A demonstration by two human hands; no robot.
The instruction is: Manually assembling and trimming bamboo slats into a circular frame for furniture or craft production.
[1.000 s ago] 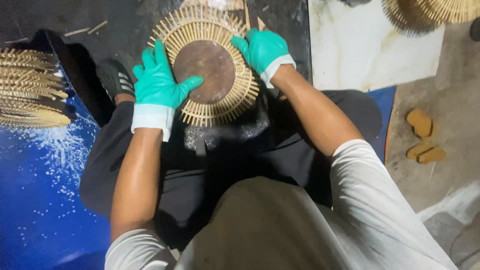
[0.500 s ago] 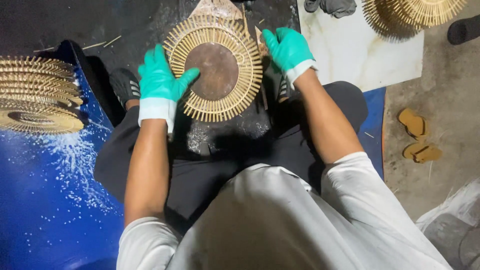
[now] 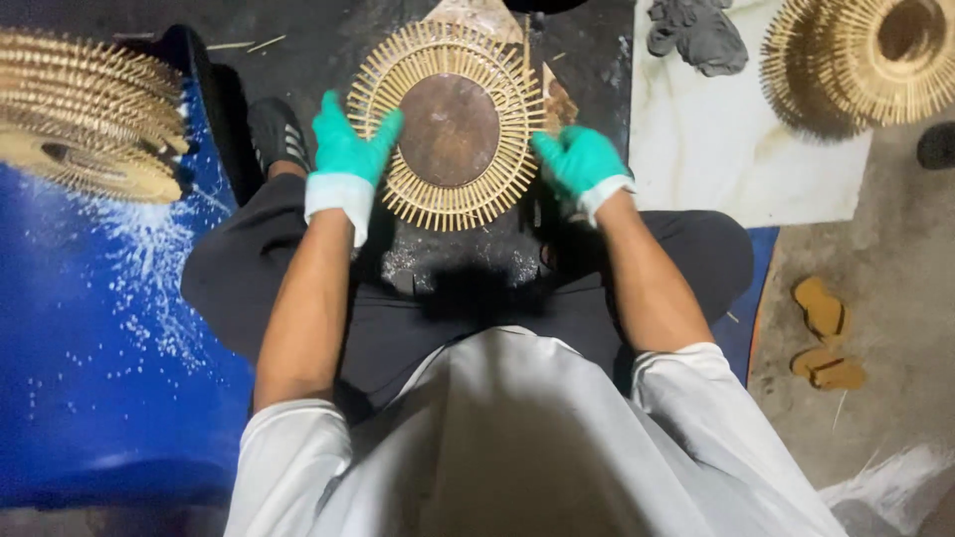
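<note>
A round bamboo-stick frame with a dark brown disc in its middle lies on a dark surface in front of my knees. My left hand, in a teal glove, grips the frame's left rim. At the lower right rim, the teal-gloved fingers of my right hand press on the spokes. I sit cross-legged in black trousers and a white shirt.
A stack of finished bamboo frames rests at the left on a blue sheet dusted with white specks. More frames lie at the top right by a white slab with a grey rag. Two brown pieces lie on the floor at the right.
The frame has turned a little in my hands. My right hand has slid from the upper right rim down to the lower right rim. The left hand stays on the left rim.
</note>
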